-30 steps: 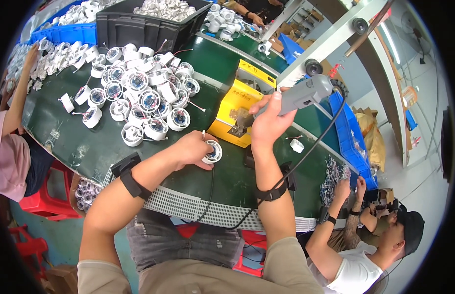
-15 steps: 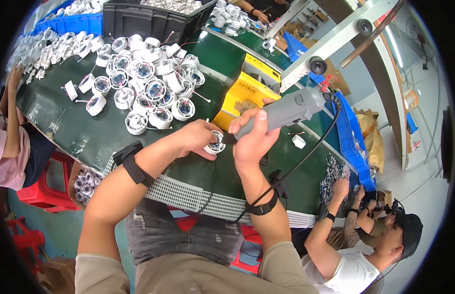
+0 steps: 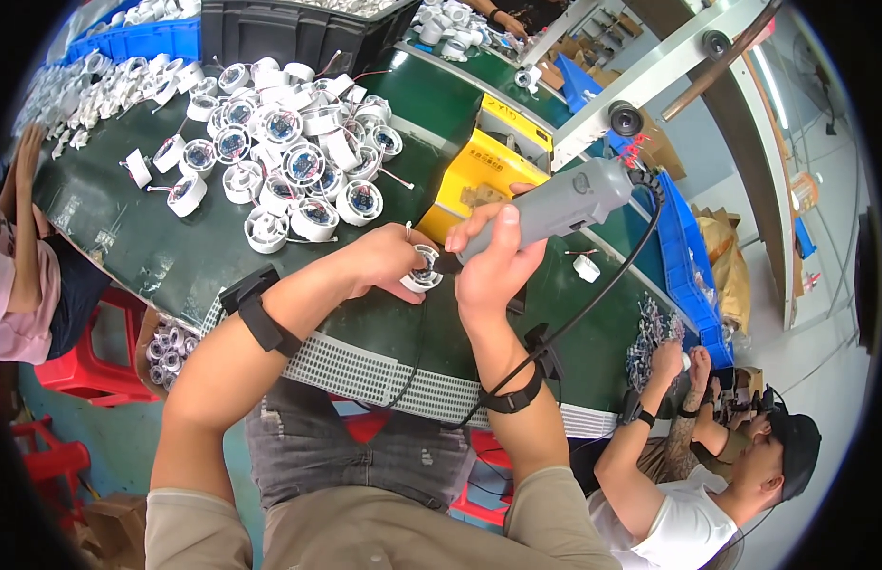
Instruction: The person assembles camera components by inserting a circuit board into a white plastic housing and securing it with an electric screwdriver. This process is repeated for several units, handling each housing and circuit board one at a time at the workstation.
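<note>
My left hand [image 3: 386, 260] pinches a small white round housing [image 3: 429, 277] with a dark circuit part inside, holding it over the green table with its open face turned toward my right hand. In my right hand [image 3: 500, 258] is a grey corded electric screwdriver [image 3: 569, 201], lying nearly level, fingers wrapped round its front end. Its dark nose [image 3: 447, 262] is at the housing's right edge; whether the bit touches a screw is hidden. A pile of similar white housings [image 3: 303, 163] with blue boards and thin wires lies beyond my left hand.
A yellow box [image 3: 488, 166] stands just beyond my right hand. One loose white part [image 3: 585, 269] lies right of it. Black bin [image 3: 298, 38] and blue bin [image 3: 142, 38] stand at the back. The screwdriver's black cable [image 3: 602, 313] crosses my right forearm. Co-workers sit at left and right.
The housing and the screwdriver stay together, the screwdriver's nose still at the housing's edge. The whole view has shifted slightly. At right, a co-worker's hands have moved a little.
</note>
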The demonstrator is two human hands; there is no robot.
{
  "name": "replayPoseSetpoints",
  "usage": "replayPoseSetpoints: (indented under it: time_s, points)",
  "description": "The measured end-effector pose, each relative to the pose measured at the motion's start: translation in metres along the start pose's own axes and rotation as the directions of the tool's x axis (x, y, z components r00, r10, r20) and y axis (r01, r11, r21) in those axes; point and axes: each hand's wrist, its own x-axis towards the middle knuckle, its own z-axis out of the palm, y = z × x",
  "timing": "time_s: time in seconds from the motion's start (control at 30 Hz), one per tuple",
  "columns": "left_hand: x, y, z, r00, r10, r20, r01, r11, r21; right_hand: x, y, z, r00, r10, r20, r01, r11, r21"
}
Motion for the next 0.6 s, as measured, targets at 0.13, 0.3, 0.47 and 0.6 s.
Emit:
replayPoseSetpoints:
  time_s: [0.13,0.3,0.47,0.6]
  points:
    - [0.001,-0.001,0.001,1.000,0.009,0.009,-0.009,1.000,-0.003,-0.001,0.001,-0.001,1.000,-0.008,0.011,0.008,1.000,0.001]
    - [0.002,-0.003,0.002,0.999,0.000,-0.036,0.000,1.000,0.004,-0.003,0.004,0.000,1.000,0.016,0.011,-0.017,1.000,0.015]
    - [0.004,-0.004,0.002,0.999,0.018,-0.037,-0.017,1.000,0.027,-0.003,0.009,-0.005,0.994,-0.027,0.103,0.024,0.999,0.029]
    - [0.003,-0.007,0.002,0.998,0.066,-0.023,-0.064,0.994,0.093,-0.005,0.013,-0.016,0.977,0.016,0.211,-0.043,0.991,0.123]
